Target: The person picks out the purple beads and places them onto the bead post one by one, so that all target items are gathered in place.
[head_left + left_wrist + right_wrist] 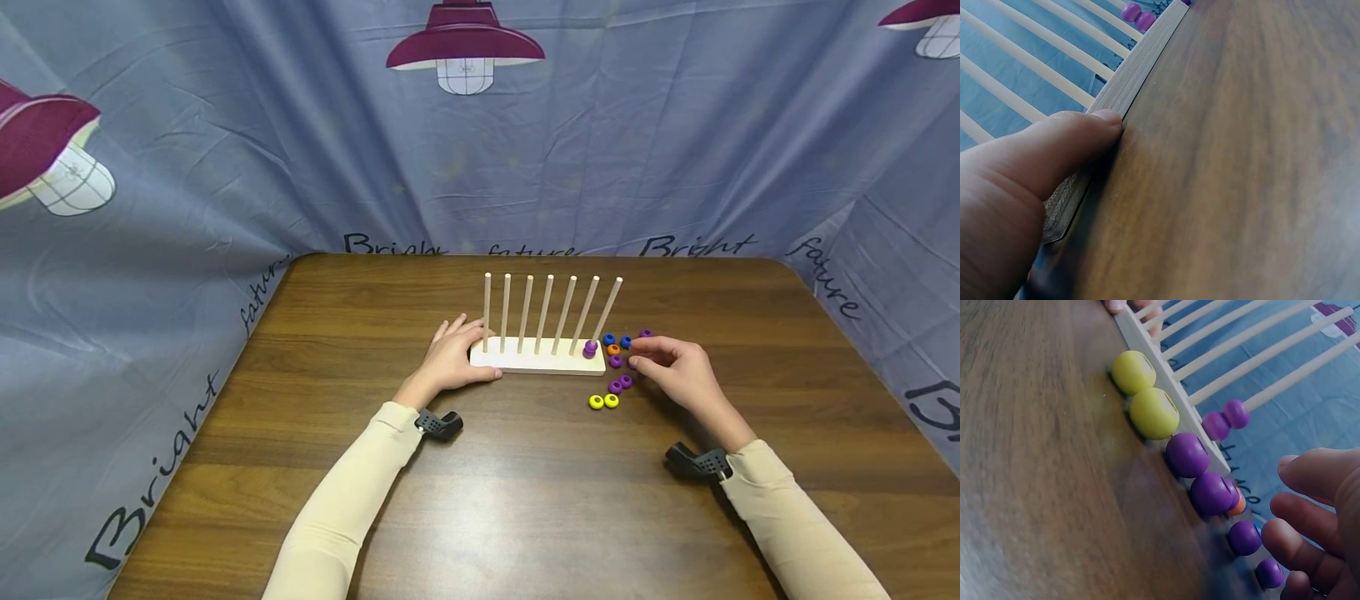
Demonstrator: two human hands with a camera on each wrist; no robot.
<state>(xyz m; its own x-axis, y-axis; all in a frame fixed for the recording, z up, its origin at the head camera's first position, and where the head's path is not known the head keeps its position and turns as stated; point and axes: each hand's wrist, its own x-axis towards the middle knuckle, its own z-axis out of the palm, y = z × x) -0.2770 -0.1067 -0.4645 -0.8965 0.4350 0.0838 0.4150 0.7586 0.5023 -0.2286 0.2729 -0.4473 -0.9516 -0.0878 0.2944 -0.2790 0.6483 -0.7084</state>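
Observation:
My left hand (pixel 452 360) grips the left end of a pale wooden peg board (pixel 536 363), thumb (pixel 1085 134) along its front edge and fingers behind. Several upright pegs stand in the board. Two purple beads (pixel 1215 425) are stacked low on the rightmost peg. My right hand (pixel 678 373) hovers among loose beads right of the board, thumb and fingers apart, with nothing between them in the right wrist view. Near its fingertips lie purple beads (pixel 615 362), an orange bead (pixel 613 351) and blue beads (pixel 609 341). Two yellow beads (pixel 1154 415) sit closer to me.
The brown wooden table (pixel 510 500) carries the board and beads. A blue printed curtain (pixel 600 167) hangs behind and at the sides. Each wrist wears a black camera mount, one on the left (pixel 441 425) and one on the right (pixel 693 462).

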